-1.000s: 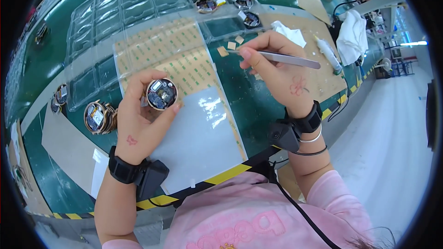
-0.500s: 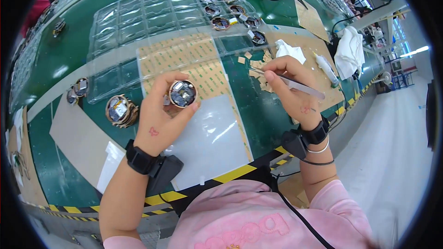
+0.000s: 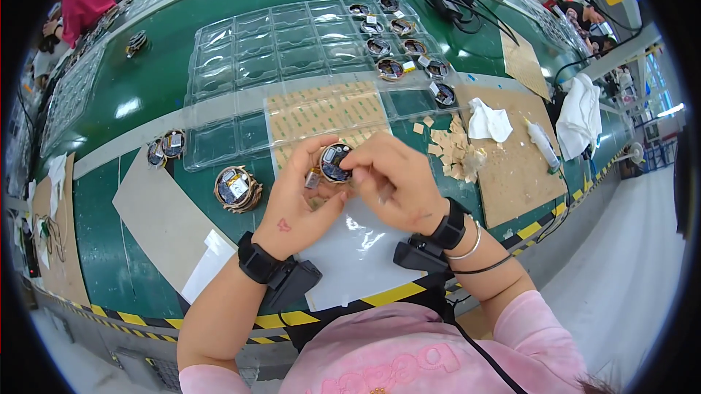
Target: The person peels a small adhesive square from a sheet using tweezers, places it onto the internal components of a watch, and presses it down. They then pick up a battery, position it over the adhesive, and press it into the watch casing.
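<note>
A round circuit-board module (image 3: 336, 162) with a dark face and brownish rim is held in my left hand (image 3: 301, 193), thumb and fingers curled round it. A small silvery part (image 3: 312, 178) hangs at its left side. My right hand (image 3: 398, 182) is closed, its fingertips against the module's right edge. A short greyish length of the tweezers (image 3: 385, 190) shows beneath its curled fingers; their tips are hidden. Left of my hands stands a stack of similar round modules (image 3: 237, 189). Below my hands lies a translucent white sheet (image 3: 350, 255).
A clear compartment tray (image 3: 255, 51) holds several modules at its right end. Tan adhesive squares (image 3: 451, 147) lie near a brown board (image 3: 511, 182) with a white tube (image 3: 542, 144) and crumpled tissue (image 3: 489, 122). Two modules (image 3: 166, 147) rest by a grey board (image 3: 168, 219).
My right hand has moved left from beside the tan squares to the module, turning the tweezers mostly out of sight. The whole view has shifted, so the table sits farther right.
</note>
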`<state>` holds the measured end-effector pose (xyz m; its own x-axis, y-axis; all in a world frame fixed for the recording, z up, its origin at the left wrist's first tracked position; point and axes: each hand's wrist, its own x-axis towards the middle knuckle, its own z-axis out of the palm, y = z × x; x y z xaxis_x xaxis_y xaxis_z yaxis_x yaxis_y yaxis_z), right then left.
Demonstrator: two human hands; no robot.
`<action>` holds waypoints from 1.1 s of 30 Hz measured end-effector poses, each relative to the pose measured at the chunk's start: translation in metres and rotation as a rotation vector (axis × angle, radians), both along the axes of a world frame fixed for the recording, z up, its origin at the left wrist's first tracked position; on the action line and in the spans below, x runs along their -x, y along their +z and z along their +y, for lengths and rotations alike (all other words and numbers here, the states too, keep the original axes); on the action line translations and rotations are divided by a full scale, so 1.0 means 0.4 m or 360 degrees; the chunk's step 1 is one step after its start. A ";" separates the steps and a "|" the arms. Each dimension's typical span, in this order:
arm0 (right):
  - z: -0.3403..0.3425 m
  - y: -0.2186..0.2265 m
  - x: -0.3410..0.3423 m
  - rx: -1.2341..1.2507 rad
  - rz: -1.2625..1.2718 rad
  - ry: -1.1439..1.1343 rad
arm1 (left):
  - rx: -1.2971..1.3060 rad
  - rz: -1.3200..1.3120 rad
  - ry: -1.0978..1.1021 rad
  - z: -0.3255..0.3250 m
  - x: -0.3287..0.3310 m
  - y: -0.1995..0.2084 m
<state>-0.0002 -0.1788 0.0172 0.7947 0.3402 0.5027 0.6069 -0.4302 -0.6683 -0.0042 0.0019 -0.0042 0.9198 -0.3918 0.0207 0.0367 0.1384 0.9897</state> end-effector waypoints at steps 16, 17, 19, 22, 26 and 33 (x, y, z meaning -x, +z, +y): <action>0.027 -0.031 0.022 0.0587 -0.0273 -0.0082 | 0.0308 0.0162 -0.0298 -0.003 0.002 0.001; 0.027 -0.032 0.021 0.0543 -0.0307 -0.0074 | 0.0301 0.0130 -0.0315 -0.003 0.003 0.001; 0.029 -0.034 0.020 0.0455 -0.0375 -0.0054 | 0.0296 0.0147 -0.0329 0.001 0.004 0.001; 0.033 -0.035 0.021 0.0313 -0.0357 -0.0092 | 0.0293 0.0187 -0.0356 0.008 0.005 0.001; 0.026 -0.030 0.019 0.0107 -0.0274 -0.0090 | 0.0304 0.0182 -0.0369 0.003 0.002 -0.003; 0.009 0.005 0.024 0.0058 0.0053 -0.0155 | 0.0382 0.0136 -0.0170 -0.008 0.001 -0.014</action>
